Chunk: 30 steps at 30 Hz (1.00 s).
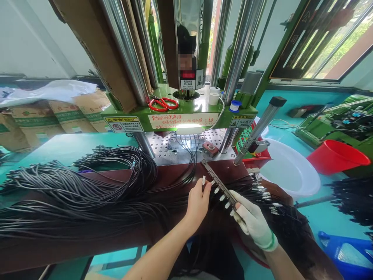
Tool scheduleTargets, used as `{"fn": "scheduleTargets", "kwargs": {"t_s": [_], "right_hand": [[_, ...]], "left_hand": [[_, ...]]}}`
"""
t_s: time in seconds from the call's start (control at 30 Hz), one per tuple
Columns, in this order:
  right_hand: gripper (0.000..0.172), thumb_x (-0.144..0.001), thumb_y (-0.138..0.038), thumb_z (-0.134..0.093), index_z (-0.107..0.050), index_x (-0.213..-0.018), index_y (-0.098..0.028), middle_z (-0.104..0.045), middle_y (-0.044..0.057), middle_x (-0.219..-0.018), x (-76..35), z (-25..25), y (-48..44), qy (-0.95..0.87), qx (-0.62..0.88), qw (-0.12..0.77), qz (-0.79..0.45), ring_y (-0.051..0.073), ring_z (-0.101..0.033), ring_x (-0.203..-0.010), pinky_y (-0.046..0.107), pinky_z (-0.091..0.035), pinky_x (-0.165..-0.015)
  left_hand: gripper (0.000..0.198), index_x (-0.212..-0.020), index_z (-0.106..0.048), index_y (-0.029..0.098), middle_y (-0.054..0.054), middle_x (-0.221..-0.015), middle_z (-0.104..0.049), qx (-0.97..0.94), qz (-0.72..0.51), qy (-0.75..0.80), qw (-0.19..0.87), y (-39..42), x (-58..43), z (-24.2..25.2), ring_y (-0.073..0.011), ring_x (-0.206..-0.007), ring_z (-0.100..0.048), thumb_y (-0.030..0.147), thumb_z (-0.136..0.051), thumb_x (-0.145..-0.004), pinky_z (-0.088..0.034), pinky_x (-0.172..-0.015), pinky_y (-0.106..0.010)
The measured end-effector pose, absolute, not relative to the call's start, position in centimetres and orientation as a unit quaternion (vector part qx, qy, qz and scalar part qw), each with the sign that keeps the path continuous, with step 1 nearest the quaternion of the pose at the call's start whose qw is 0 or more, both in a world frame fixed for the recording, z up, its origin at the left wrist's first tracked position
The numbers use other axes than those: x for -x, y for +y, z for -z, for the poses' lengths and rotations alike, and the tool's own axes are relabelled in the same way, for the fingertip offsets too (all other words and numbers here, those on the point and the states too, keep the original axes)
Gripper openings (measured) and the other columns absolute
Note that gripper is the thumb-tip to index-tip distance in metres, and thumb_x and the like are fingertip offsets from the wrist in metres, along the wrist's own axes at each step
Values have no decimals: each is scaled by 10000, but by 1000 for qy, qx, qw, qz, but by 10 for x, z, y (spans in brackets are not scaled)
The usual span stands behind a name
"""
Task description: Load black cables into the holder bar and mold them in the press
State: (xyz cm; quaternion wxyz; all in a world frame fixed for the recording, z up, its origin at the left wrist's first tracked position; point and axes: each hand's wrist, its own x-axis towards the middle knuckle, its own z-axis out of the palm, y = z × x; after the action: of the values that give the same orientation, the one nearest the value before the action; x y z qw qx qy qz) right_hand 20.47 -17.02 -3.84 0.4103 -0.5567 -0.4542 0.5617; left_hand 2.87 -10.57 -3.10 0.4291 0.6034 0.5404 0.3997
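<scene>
Near: bare left hand (199, 200), grip pinched on small connector (203, 180); gloved right hand (253, 219), grip closed round metal bar (219, 182) above desk (87, 247), right of black cables (144, 171). Beyond: green press (201, 105); label (124, 124) headed "警告", note (163, 117) handwritten in red, not fully legible. Farther: sign (191, 82), "HOT SURFACE DO NOT TOUCH".

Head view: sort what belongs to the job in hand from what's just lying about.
Seemingly in the job:
metal bar, gripped by the gloved right hand
silver connector in the bare left hand
black cables
green press

Probably just lying about:
red-handled scissors
blue-and-white spool
red bucket
white tub
</scene>
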Motion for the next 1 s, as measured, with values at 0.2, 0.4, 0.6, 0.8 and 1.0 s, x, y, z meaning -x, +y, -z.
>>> {"fn": "scheduleTargets", "kwargs": {"t_s": [0.2,0.4,0.6,0.8,1.0], "right_hand": [[613,-885,-443,-388,-374,-1294,13,-385,18,-572,-199,37,-169,-574,547,401,-459,72,-351,-534,226,-320,-503],[808,-810,-558,-445,-244,-1350,8,-394,8,-575,-202,33,-167,-457,559,408,-559,34,-260,-374,181,-160,-326],[718,-837,-536,-419,-262,-1362,-72,-399,14,-600,-210,39,-168,-460,551,392,-575,19,-244,-366,158,-167,-319],[739,-830,-538,-428,-258,-1357,-48,-356,26,-592,-209,37,-169,-465,545,388,-580,69,-308,-470,161,-156,-338],[656,-873,-474,-390,-307,-1341,-23,-320,7,-568,-209,35,-168,-528,531,383,-541,66,-277,-490,199,-216,-414]], "left_hand": [[276,-767,-407,126,-5,-656,-453,-611,-394,530,436,-101,-27,34,-87,-585,-365,375,-347,-870,-290,-588,-231],[402,-794,-412,129,18,-555,-403,-594,-416,484,490,-89,-4,35,-71,-502,-378,507,-302,-876,-313,-532,-207],[487,-672,-343,125,8,-553,-373,-642,-330,462,516,-87,3,36,-70,-514,-332,544,-218,-888,-262,-532,-222],[464,-678,-353,122,-6,-640,-396,-689,-264,450,502,-84,2,26,-91,-611,-330,521,-237,-887,-262,-583,-235],[493,-622,-341,120,8,-521,-367,-682,-249,417,546,-78,6,25,-69,-495,-330,532,-250,-879,-273,-516,-215]]}}
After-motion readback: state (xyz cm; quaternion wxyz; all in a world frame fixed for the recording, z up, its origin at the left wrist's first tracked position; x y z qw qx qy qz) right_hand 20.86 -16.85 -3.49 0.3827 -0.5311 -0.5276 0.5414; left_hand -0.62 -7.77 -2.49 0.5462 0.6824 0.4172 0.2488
